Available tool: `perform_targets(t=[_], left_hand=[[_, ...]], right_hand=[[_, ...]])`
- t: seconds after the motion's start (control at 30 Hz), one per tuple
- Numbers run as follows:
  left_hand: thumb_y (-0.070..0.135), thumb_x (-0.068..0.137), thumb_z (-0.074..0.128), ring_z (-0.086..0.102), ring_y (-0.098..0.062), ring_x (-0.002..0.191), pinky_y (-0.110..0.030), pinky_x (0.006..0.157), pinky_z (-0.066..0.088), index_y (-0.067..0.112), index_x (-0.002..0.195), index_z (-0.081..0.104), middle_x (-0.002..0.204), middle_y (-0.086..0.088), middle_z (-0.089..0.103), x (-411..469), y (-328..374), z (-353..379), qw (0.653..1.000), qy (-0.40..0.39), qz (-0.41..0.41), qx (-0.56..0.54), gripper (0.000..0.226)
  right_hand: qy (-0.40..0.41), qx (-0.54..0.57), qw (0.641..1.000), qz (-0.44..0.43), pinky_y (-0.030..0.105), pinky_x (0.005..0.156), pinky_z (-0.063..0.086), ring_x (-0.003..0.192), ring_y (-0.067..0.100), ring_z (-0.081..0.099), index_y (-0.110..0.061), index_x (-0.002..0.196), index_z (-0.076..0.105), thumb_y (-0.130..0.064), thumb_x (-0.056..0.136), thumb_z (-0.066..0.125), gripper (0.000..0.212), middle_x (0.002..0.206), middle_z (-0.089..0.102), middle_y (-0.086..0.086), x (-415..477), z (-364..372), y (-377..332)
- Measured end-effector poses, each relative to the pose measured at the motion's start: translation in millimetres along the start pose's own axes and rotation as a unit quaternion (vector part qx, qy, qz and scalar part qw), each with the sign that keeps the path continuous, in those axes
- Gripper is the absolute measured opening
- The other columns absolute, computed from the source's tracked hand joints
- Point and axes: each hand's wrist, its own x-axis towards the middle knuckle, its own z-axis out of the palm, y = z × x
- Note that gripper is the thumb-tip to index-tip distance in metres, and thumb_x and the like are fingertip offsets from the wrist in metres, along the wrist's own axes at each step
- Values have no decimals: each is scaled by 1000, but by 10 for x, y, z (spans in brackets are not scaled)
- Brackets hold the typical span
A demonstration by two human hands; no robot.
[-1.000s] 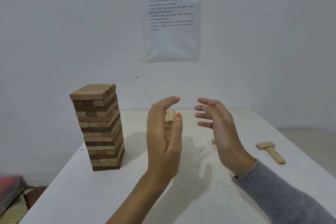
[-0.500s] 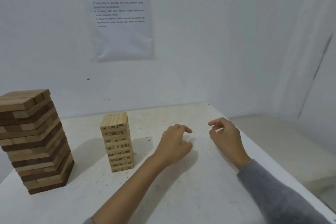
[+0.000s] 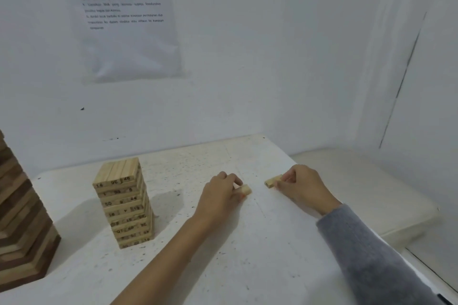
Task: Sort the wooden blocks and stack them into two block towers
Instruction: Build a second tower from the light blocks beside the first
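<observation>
Head view: my left grip (image 3: 220,193) is curled round a block (image 3: 245,189) down at the white table (image 3: 247,267). My right grip (image 3: 302,186) pinches a second block (image 3: 272,181) near it, the two blocks apart. The pale tower (image 3: 124,203) stands left of both, and the dark tower (image 3: 19,218) is at the left edge.

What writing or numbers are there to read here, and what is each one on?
"14", "46": top layer of the numbered tower.
"50", "44": third layer down.
Its other numbers: too blurred.
Wall sheet: printed lines, too blurred to read.
The left hand grips a small block, the right hand another block: nothing readable.
</observation>
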Motion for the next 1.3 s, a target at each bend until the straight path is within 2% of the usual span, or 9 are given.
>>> perform_targets(t=[0.1,0.27,0.47,0.6,0.67,0.77,0.97,1.1,1.3], left_hand=[[25,98,49,50,-16,100,-23,90,43,10,134,47,121,-5,41,-9,73,83,999,-11,22,-47,39],[24,99,47,52,-6,87,-13,68,39,17,117,52,114,-3,47,27,148,108,989,-10,-29,-145,20],[12,100,45,65,-13,82,-21,71,46,26,122,45,88,2,58,-94,153,20,962,22,-73,-262,27],[20,95,56,61,-11,79,-12,69,45,28,110,59,86,1,62,-287,125,-83,955,48,-64,-284,17],[18,92,60,60,-7,71,-20,73,50,28,105,60,84,1,64,-394,102,-150,953,59,-63,-291,16],[13,89,65,65,-10,72,-29,72,55,24,104,60,88,-4,66,-578,47,-251,947,74,-76,-304,20],[10,93,60,68,-25,88,-36,81,56,23,105,62,92,-5,64,-1014,-166,-405,932,66,-103,-341,18],[3,91,60,62,-14,78,-18,69,51,19,102,64,87,-4,60,-1258,-254,-484,918,64,-126,-372,20],[7,88,66,55,-2,74,-6,61,41,17,103,66,85,1,59,-1387,-310,-492,945,77,-112,-298,18]], right_hand=[[23,24,998,-52,13,55,35,75,11,50,-13,112,50,-11,96,55,17,86,53,-3,95,22,45],[-25,-105,987,-122,20,80,43,101,18,49,-19,129,46,5,95,36,43,116,37,5,158,107,153],[0,-300,936,-181,31,93,36,108,19,43,-23,123,57,-26,100,47,24,121,44,1,147,132,193],[14,-33,984,-174,27,73,44,79,10,54,-21,95,58,-24,92,63,7,82,58,-1,59,175,93],[-43,148,980,-127,28,70,51,71,9,56,-24,99,59,-20,90,67,13,76,55,3,-24,218,-1],[-148,238,955,-95,19,57,46,68,9,59,-26,116,59,-20,92,65,25,83,63,7,-184,314,-149],[-258,293,916,-90,28,49,36,51,15,55,-9,111,60,-14,91,66,21,72,61,10,-490,568,-386],[-308,295,900,-88,24,51,42,52,16,50,-7,106,62,-14,85,73,25,65,61,3,-653,677,-447],[-244,141,940,-194,12,57,43,59,-1,51,-20,98,67,-19,80,79,22,66,58,-10,-777,781,-457]])
